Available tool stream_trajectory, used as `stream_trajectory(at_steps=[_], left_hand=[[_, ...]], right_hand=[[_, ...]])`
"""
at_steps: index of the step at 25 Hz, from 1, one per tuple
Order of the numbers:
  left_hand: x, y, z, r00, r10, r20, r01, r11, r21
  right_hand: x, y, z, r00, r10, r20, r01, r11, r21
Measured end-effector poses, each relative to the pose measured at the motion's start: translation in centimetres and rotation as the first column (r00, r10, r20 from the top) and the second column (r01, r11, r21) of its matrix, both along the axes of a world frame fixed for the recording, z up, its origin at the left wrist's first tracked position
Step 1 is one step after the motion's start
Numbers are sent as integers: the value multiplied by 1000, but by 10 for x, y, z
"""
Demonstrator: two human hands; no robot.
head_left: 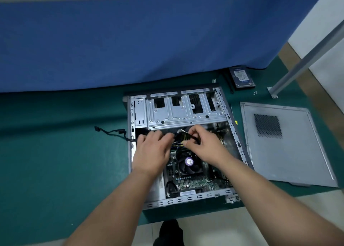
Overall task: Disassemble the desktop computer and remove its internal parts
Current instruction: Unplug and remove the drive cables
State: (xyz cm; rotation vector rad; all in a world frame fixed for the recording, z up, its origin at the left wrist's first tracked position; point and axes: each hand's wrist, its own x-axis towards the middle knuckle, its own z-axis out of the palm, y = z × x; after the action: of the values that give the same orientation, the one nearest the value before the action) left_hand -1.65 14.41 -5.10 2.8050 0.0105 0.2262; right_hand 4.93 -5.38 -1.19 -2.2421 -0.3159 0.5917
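Head view. The desktop computer case [178,145] lies on its side on a green mat [55,152], open face up, with its removed side panel [284,143] flat on the mat to the right. A hard drive [241,77] lies apart beyond the case's far right corner, beside a blue cloth [130,41]. A loose black cable [111,133] trails out over the left wall of the case.

Both hands work inside the case, just below the drive cage [186,109] and above the CPU fan [188,162].

- Right hand [202,143]: grip clamped. Fingers and thumb curl round a wire bundle [183,136] of yellow and black leads with a pale connector at its far end.
- Left hand [152,149]: back of hand faces up, fingers reaching toward the same bundle. The fingertips are blurred and partly hidden; whether they pinch a wire cannot be told.

Governing relation: the bundle lies between the two hands, its long axis running roughly left to right across the case, parallel to the drive cage edge. The right hand is the nearer and already holds it.

Judgement: the step in hand is freeing a power connector. The motherboard [191,182] and fan remain mounted, so much of the task is still outstanding.
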Motion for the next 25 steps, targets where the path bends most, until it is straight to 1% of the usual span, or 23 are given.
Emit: stream_trajectory(at_steps=[2,3,6,8,9,11,13,14,16,20,21,22,24,25], left_hand=[[1,0,3,1000,-18,-18,18,1000,-4],[2,0,6,999,-27,-25,26,999,-19],[-3,8,18,999,-26,-24,23,992,-122],[-11,24,27,998,56,-14,-57,988,-145],[-13,36,32,992,124,-9,-124,976,-178],[-12,61,46,977,211,-21,-207,927,-312],[-7,74,67,972,231,-45,-224,849,-478],[-3,75,81,969,243,-49,-228,792,-566],[8,71,113,960,277,-49,-221,636,-739],[34,56,171,951,308,-18,-137,370,-919],[41,51,184,957,291,-9,-91,270,-958],[48,45,196,965,264,1,-39,147,-988],[62,35,213,978,208,23,43,-93,-995],[69,31,219,981,193,29,64,-181,-981]], right_hand=[[-3,3,8,998,60,-13,-61,998,-28],[-2,4,13,998,58,17,-58,998,-39],[6,8,35,997,7,76,-8,1000,8],[15,9,50,995,-11,96,5,998,58],[21,9,57,993,-55,101,44,994,104],[35,9,67,990,-122,76,107,978,177],[45,12,73,995,-85,54,75,985,155],[47,13,75,997,-60,45,53,989,137],[51,17,79,999,-34,9,33,991,132],[58,29,94,993,1,-116,32,959,282],[59,33,98,992,20,-128,20,953,303],[59,36,102,992,45,-121,-4,950,312],[59,40,108,994,83,-76,-57,953,296],[59,41,110,995,92,-45,-77,960,270]])
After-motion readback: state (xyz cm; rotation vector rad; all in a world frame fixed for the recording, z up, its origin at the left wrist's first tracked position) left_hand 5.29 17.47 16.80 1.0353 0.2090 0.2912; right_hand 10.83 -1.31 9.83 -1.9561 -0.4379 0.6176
